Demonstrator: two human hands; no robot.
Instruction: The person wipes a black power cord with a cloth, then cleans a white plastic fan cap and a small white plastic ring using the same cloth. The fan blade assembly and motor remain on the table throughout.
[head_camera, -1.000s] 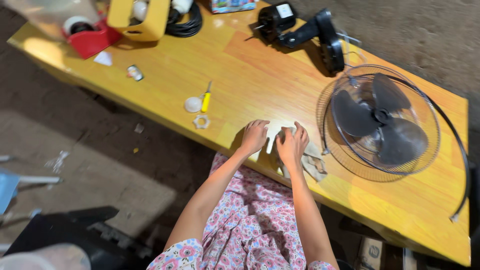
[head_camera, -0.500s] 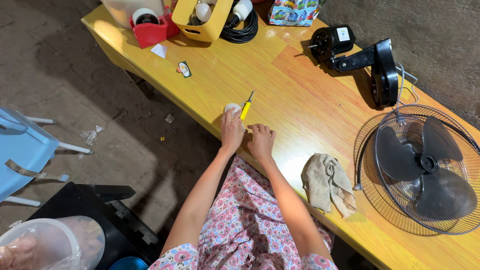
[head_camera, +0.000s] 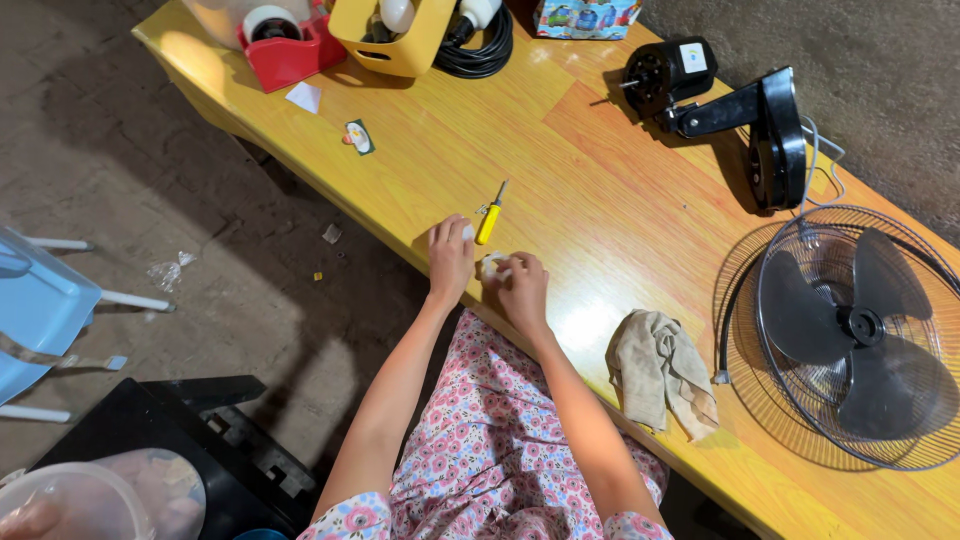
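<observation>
My left hand (head_camera: 450, 258) rests palm down on the yellow wooden table (head_camera: 600, 180), covering a small white round part whose edge shows at the fingertips. My right hand (head_camera: 522, 287) lies beside it, fingers curled around a small white ring-shaped part (head_camera: 493, 266). A yellow-handled screwdriver (head_camera: 490, 218) lies just beyond both hands. A crumpled beige rag (head_camera: 660, 368) sits to the right of my right arm.
A fan blade in its wire guard (head_camera: 860, 335) lies flat at right, the black fan motor and stand (head_camera: 730, 105) behind it. A red tape dispenser (head_camera: 285, 45), yellow bin (head_camera: 400, 40), black cable coil (head_camera: 485, 50) stand at the back. A blue chair (head_camera: 40, 310) is left.
My hands have left the rag near the fan and moved left to the small white parts by the screwdriver. The view has shifted with them.
</observation>
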